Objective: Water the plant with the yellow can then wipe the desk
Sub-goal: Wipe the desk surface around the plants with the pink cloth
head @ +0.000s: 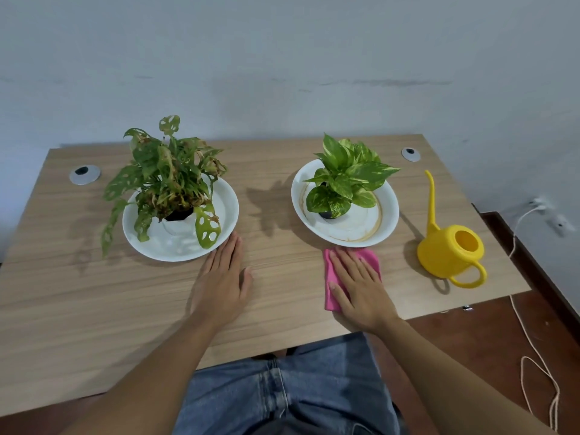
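Observation:
A yellow watering can [449,252] with a long thin spout stands on the right of the wooden desk [94,293], its handle toward me. Two potted plants sit in white dishes: a holed-leaf plant [166,177] at left in its dish [226,211], a variegated green plant [348,177] at right in a stained dish [386,224]. My right hand [361,287] lies flat, fingers spread, pressing on a pink cloth [332,296] just in front of the right dish. My left hand [222,277] rests flat on the desk, fingertips near the left dish's rim.
Two round grey cable grommets [84,174] [410,154] sit near the desk's back corners. A pale wall stands behind the desk. A cord [533,350] trails on the reddish floor at right. My lap in blue jeans is at the desk's front edge.

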Tool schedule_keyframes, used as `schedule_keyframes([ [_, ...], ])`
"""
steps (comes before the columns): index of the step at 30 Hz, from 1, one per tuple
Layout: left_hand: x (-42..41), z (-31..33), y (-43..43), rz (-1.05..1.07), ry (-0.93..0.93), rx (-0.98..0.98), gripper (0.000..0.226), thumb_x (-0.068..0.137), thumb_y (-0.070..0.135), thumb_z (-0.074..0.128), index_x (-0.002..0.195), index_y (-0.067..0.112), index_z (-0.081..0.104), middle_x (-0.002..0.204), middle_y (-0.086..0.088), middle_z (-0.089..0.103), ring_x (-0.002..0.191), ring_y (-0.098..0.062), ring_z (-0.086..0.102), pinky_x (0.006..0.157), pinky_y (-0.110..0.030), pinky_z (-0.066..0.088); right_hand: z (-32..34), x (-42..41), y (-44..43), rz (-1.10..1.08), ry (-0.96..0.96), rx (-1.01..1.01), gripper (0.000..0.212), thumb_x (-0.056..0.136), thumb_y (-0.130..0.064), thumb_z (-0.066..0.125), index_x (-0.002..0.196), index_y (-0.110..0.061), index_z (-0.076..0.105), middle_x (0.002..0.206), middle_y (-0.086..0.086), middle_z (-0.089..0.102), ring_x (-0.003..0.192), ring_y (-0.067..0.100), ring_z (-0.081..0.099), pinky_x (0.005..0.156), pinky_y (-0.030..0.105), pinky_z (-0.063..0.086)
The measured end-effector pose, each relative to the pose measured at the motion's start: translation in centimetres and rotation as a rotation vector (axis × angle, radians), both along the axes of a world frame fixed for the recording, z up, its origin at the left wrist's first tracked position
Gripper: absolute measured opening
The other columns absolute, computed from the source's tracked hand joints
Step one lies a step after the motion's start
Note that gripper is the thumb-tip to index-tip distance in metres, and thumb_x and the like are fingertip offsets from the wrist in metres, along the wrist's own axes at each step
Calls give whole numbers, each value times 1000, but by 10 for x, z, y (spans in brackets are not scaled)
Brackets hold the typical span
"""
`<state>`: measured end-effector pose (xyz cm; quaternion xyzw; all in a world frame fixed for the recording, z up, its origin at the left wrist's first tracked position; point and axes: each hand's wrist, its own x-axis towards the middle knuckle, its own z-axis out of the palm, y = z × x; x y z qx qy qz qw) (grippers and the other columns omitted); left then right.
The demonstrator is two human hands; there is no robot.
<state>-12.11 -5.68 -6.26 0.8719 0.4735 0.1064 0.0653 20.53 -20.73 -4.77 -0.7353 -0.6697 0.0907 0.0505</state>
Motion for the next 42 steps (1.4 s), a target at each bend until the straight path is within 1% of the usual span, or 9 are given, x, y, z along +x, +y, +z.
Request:
schedule_keyframes([
  [3,0,1,0,3,14,-2,72,113,42,29,175,6,20,186,-11,16,172,-23,15,140,-47,18,0,-30,23,81,13,12,71,117,-55,29,180,-32,7,188,-11,4,173,11,2,139,48,13],
  [10,-1,2,0,-3,18,-35,72,114,42,31,176,8,16,186,-10,14,173,-21,12,141,-45,14,1,-98,69,153,82,16,73,117,-54,31,180,-24,12,188,-4,5,174,17,-1,139,49,8],
  [13,-2,2,0,-11,28,-41,72,114,42,29,177,8,15,186,-9,12,173,-21,10,141,-45,14,-2,-87,66,187,103,25,72,118,-57,30,181,-29,9,189,-7,5,174,13,-3,139,48,9],
  [17,-2,2,1,-10,27,-40,73,114,42,29,177,8,14,187,-9,11,173,-20,8,141,-46,13,3,-49,43,189,98,19,71,118,-57,30,180,-35,2,188,-12,1,172,7,-7,140,43,3],
  [21,-3,0,1,-10,33,-22,72,115,42,28,176,7,15,186,-9,10,173,-20,8,141,-44,12,5,5,7,82,63,-1,71,117,-58,31,180,-36,7,187,-11,9,173,10,3,139,49,11],
  [27,-2,-2,1,-4,23,-14,72,114,42,30,176,7,17,186,-9,12,173,-20,10,140,-46,16,3,72,-25,-141,33,5,71,116,-64,23,180,-36,7,188,-8,8,173,9,-1,139,50,13],
  [34,-1,0,0,1,25,-9,72,114,41,31,176,6,19,186,-10,13,173,-21,12,140,-47,17,0,61,-23,-223,1,5,73,115,-62,19,180,-31,9,188,-6,6,173,13,1,139,50,13],
  [39,-1,2,-1,-2,14,-4,72,114,41,32,176,6,18,186,-10,14,173,-21,12,140,-46,17,2,31,-19,-90,-1,-6,70,116,-60,24,180,-34,9,188,-8,7,173,12,-1,139,49,11],
  [42,-1,2,-1,3,23,-4,72,114,41,30,176,6,19,185,-11,17,173,-22,14,141,-45,15,4,6,-8,17,-15,21,70,117,-56,31,180,-33,11,188,-9,10,173,11,3,139,49,14],
])
